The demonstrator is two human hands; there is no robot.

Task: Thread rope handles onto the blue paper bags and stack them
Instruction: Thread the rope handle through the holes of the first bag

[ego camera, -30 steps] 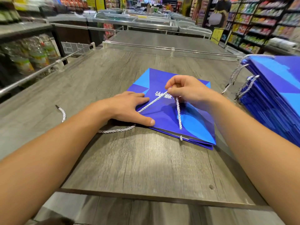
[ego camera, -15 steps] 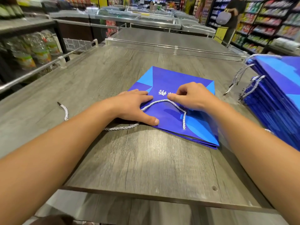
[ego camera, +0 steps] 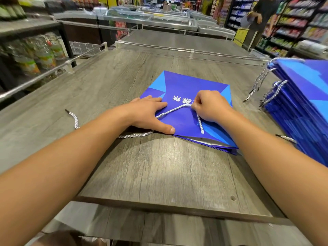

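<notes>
While the left hand [ego camera: 150, 115] presses flat on the bag [ego camera: 188, 110] mid-table [ego camera: 159, 174], the right hand [ego camera: 209, 105] pinches the rope [ego camera: 170, 112]; limp cord and thin, crease-prone paper suit gripping near the rope's end

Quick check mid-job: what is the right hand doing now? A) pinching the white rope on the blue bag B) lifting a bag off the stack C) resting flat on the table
A: the right hand pinches the white rope over the flat blue bag.

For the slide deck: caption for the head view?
Left hand presses a blue bag flat while right hand pinches its rope.
</notes>
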